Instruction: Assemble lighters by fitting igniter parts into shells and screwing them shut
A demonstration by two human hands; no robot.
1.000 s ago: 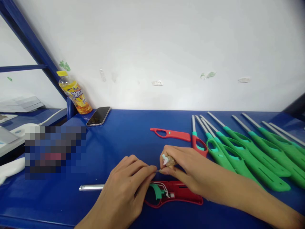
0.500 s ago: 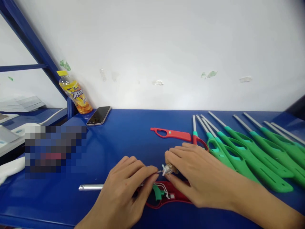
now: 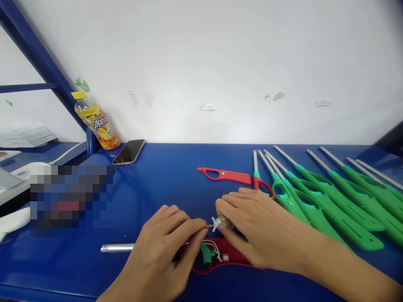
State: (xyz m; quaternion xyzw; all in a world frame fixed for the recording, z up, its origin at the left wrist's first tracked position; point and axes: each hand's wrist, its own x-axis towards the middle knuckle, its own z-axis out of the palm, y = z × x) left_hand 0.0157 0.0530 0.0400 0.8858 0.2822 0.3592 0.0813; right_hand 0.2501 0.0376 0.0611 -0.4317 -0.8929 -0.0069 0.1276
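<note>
My left hand (image 3: 168, 247) pinches a thin, pale tube (image 3: 209, 226) between thumb and forefinger. Facing it, my right hand (image 3: 255, 230) grips a small clear plastic gas tank (image 3: 220, 222) with a white valve end, mostly hidden by the fingers. The tube's tip meets or nearly meets the valve; I cannot tell if they are joined. Below both hands lies an opened red lighter body (image 3: 214, 266), with a green trigger (image 3: 206, 253) and white wires (image 3: 214, 244) inside. Its metal barrel (image 3: 116, 248) sticks out left of my left hand.
A loose red shell half (image 3: 228, 176) lies behind my hands. To the right are a red-handled lighter (image 3: 255, 165) and several green lighters (image 3: 355, 218). A phone (image 3: 129, 152) and a drink bottle (image 3: 100, 126) are at back left, near a blurred patch (image 3: 71, 199).
The view has shifted slightly, so everything sits a little further left. Both hands keep their grips, with the thin tube still at the white valve end.
</note>
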